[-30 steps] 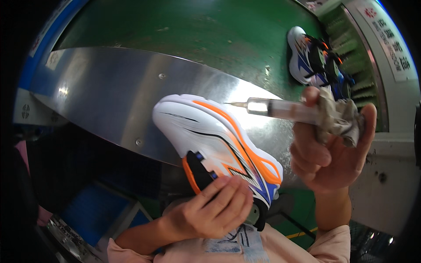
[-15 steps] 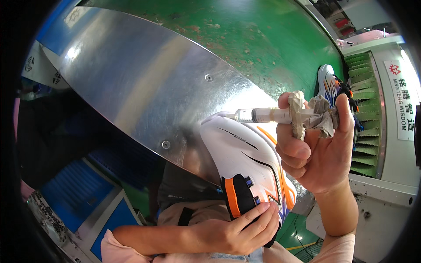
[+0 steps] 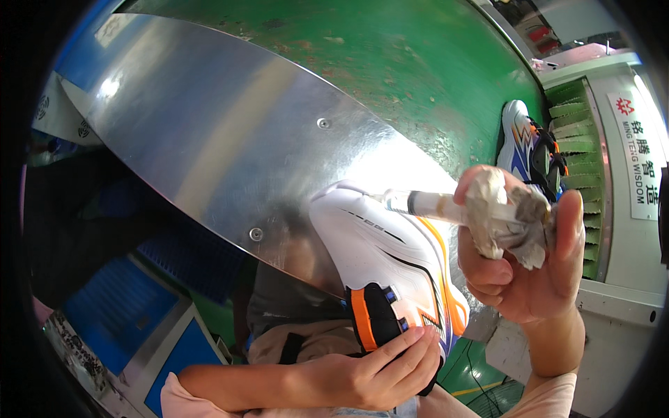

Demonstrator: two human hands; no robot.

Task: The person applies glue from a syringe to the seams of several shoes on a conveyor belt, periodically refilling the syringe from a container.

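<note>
A white sneaker [image 3: 380, 244] with orange, black and purple trim rests tilted on the metal plate, its toe pointing away from me. My left hand [image 3: 390, 369] grips it near the heel, fingertips lying on its side panel. In my right hand [image 3: 516, 279] is a clear syringe [image 3: 428, 204], held level with its nozzle toward the left, close to the sole edge at the toe. Whether the nozzle touches the shoe I cannot tell. Greyish-white wrapping [image 3: 488, 209] covers the syringe's flange and plunger end, where my fingers and thumb press.
A brushed metal plate [image 3: 230, 132] with screws lies on a worn green surface [image 3: 418, 70]. At the far right another sneaker [image 3: 523, 143] stands before a machine opening hung with green strips [image 3: 568, 139]. Blue panels [image 3: 111, 310] lie at lower left.
My right hand and the syringe have shifted slightly right and nearer to me, the nozzle drawing back a little. The held shoe has moved slightly left; my left hand keeps its grip.
</note>
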